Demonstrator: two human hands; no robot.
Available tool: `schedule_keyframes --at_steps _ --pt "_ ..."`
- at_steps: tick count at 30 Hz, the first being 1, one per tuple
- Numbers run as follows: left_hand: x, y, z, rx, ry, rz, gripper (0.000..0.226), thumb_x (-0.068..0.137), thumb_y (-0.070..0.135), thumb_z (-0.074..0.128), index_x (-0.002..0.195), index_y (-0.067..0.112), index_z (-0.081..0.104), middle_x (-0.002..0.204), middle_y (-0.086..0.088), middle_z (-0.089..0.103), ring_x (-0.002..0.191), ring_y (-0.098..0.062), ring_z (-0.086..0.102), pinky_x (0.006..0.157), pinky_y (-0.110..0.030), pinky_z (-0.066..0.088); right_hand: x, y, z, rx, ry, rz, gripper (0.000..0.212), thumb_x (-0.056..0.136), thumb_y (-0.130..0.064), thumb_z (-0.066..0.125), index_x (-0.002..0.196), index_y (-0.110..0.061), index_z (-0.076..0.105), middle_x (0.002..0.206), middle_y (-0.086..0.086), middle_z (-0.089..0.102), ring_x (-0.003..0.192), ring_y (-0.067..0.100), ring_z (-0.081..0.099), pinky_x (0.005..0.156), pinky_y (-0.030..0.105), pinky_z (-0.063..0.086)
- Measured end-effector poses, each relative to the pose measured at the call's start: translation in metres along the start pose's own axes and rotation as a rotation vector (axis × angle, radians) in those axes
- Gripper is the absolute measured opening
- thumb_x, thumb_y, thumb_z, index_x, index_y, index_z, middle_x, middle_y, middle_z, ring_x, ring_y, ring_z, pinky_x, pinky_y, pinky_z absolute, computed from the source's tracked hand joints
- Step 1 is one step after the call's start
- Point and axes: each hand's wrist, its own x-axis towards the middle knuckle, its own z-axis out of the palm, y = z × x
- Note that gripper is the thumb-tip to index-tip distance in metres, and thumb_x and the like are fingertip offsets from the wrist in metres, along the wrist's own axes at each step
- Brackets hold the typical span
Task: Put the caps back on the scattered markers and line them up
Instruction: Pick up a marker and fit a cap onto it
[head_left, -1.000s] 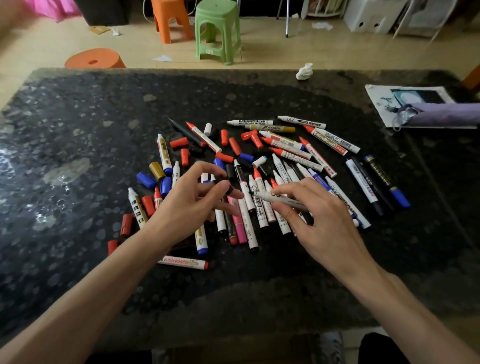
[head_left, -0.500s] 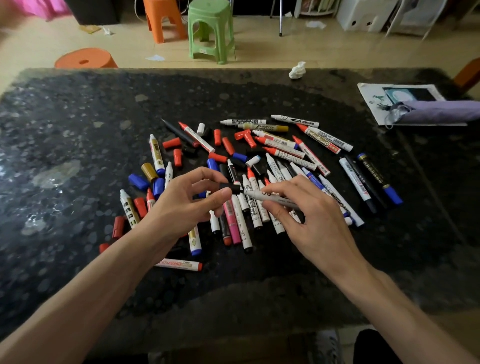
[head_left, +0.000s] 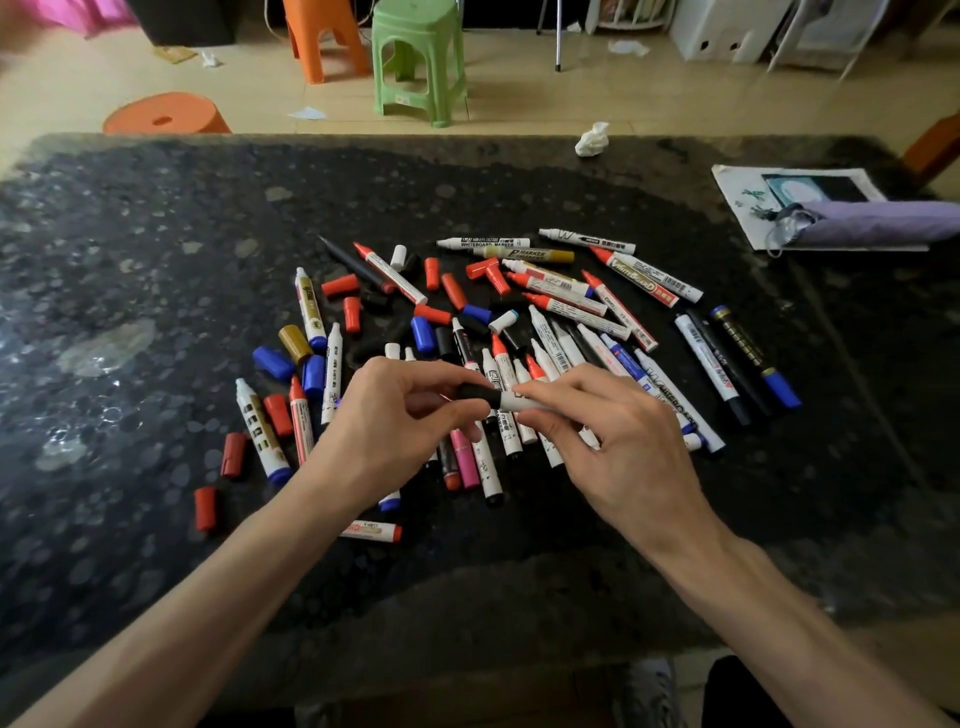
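The fingertips (head_left: 452, 413) of the left hand (head_left: 395, 426) are pinched together on a black cap (head_left: 480, 395), and the right hand (head_left: 623, 447) has its fingers curled round the white barrel of a marker (head_left: 522, 401). Cap and barrel meet between the two hands, held up over the heap of loose markers (head_left: 571, 312) and scattered caps (head_left: 340, 285) in the middle of the dark table (head_left: 156, 260). The cap looks to be over the tip already, though whether it is pushed fully home cannot be told. To finish this well, keep the cap and barrel on one straight line and press them squarely together, the right hand bracing while the left pushes, until the cap seats. A crooked push would likely jam it or mash the tip. The marker's long axis runs across the view from side to side, close to level. Its capped end points to the person's left. Its tail end points right and is hidden inside the right hand's grip.
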Motion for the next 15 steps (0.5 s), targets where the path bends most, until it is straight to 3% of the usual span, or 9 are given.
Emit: schedule_keyframes --at_steps 3,5,10,15 --pt "-0.0005 0.0012 0.0031 -0.024 0.006 0.015 0.017 0.092 0.008 0.074 0.106 0.018 0.079 0.074 0.003 0.079 0.059 0.003 0.069 0.059 -0.009 0.049 -0.0020 0.0015 0.0037 0.021 0.019 0.010 0.032 0.099 -0.032 0.066 0.128 -0.019 0.074 0.100 -0.007 0.068 0.090 0.014 0.065 0.073 0.040 0.056" --pt "-0.0006 0.0018 0.0047 -0.043 -0.002 0.000 0.017 0.092 0.006 0.074 0.106 0.014 0.080 0.074 0.003 0.079 0.060 0.004 0.069 0.061 -0.005 0.047 -0.0040 0.0022 0.0056 0.038 0.017 0.020 0.031 0.100 -0.030 0.066 0.128 -0.018 0.074 0.100 -0.007 0.068 0.089 0.015 0.065 0.073 0.040 0.055" --pt "0.0003 -0.0003 0.0075 -0.022 0.003 0.020 0.018 0.093 0.010 0.073 0.104 0.022 0.080 0.074 0.009 0.078 0.067 -0.014 0.075 0.064 -0.026 0.059 -0.0055 0.0020 0.0063 0.029 0.020 0.034 0.029 0.099 -0.026 0.069 0.126 -0.017 0.075 0.097 -0.007 0.067 0.085 0.014 0.064 0.069 0.040 0.055" --pt "-0.0004 0.0015 0.0107 -0.010 0.007 0.038 0.023 0.094 0.012 0.072 0.100 0.033 0.077 0.074 0.011 0.078 0.068 -0.017 0.075 0.071 -0.039 0.060 -0.0051 0.0020 0.0036 0.028 -0.012 0.060 0.028 0.099 -0.023 0.069 0.126 -0.017 0.075 0.095 -0.009 0.067 0.081 0.012 0.063 0.066 0.040 0.055"
